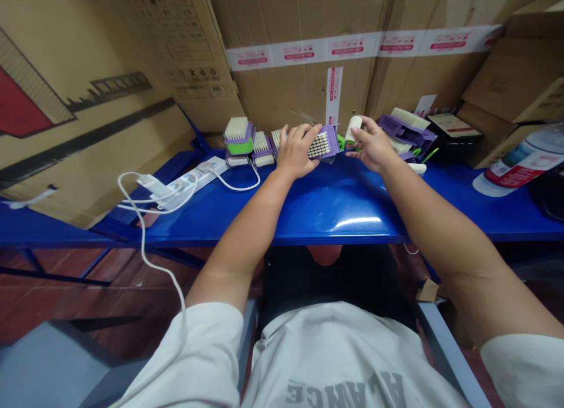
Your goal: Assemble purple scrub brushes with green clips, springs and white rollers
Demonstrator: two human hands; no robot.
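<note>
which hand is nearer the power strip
Left. The left hand is along the table to the right of the power strip; the right hand is farther that way, beyond the left hand.

The scrub brush was purple with cream bristles; the roll white; the bench glossy blue; the packing tape white, printed red.

The left hand and right hand reach forward close together, fingers curled.
</note>
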